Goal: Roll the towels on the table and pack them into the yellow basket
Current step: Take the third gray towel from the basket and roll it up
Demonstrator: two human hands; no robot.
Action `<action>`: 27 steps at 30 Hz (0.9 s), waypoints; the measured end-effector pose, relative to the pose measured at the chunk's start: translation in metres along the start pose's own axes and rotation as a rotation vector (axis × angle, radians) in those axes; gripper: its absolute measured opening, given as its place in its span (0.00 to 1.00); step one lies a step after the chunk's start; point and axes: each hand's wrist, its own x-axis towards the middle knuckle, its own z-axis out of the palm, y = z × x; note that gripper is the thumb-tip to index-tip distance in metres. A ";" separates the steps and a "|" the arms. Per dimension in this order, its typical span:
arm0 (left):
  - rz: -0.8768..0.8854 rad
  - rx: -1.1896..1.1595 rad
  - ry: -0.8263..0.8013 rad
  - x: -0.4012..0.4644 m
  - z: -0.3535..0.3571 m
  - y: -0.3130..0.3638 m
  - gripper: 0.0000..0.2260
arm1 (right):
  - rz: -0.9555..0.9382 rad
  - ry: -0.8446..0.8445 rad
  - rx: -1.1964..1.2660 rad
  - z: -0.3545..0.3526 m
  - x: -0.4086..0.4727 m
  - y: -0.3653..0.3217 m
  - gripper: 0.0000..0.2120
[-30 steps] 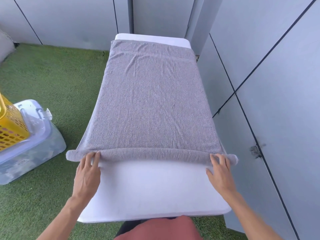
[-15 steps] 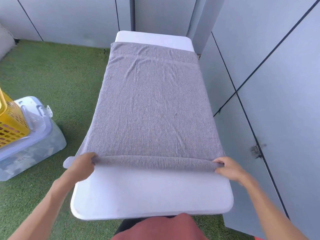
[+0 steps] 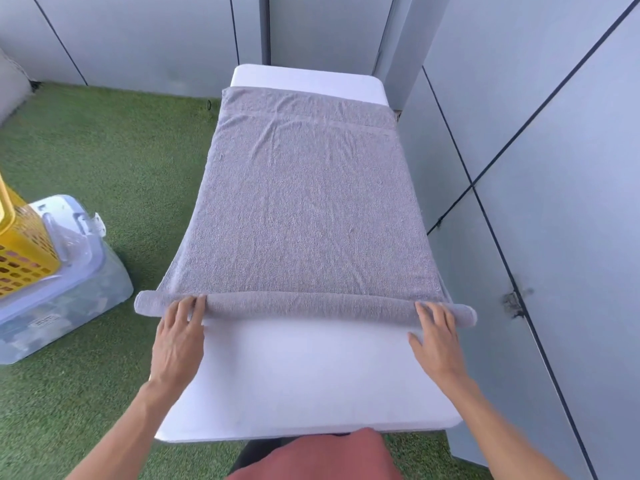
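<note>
Hands flat again on the rolled edge of the towel.
Half a second ago both hands gripped the roll; now the left hand (image 3: pixel 178 336) and right hand (image 3: pixel 437 336) lie open, fingers straight, pressing the grey towel (image 3: pixel 304 209) on the bench (image 3: pixel 311 375). Most of it is not yet rolled.

White surface (image 3: pixel 304 382), rounded corners, standing on green artificial-grass floor (image 3: pixel 114 161). Grey towel (image 3: pixel 304 209) spread flat over far part, near edge rolled into tube overhanging both sides. On floor at left: clear lidded storage box (image 3: pixel 65 299), yellow basket (image 3: pixel 24 251) on top.
</note>
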 end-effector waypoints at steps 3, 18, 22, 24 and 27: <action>-0.009 -0.035 -0.026 0.024 -0.005 -0.002 0.24 | 0.060 -0.047 0.077 -0.005 0.018 -0.004 0.24; -0.365 -0.478 -0.262 0.052 -0.036 -0.022 0.09 | 0.395 -0.301 0.574 -0.048 0.036 0.006 0.18; -0.160 -0.104 0.041 0.025 -0.023 -0.005 0.07 | 0.184 0.130 0.151 -0.029 0.012 -0.010 0.05; -0.061 -0.038 0.081 0.003 -0.009 0.002 0.12 | 0.109 0.179 -0.040 -0.013 -0.008 -0.011 0.09; 0.032 0.017 0.031 -0.014 0.008 0.000 0.26 | 0.052 0.045 -0.082 0.002 -0.022 -0.011 0.24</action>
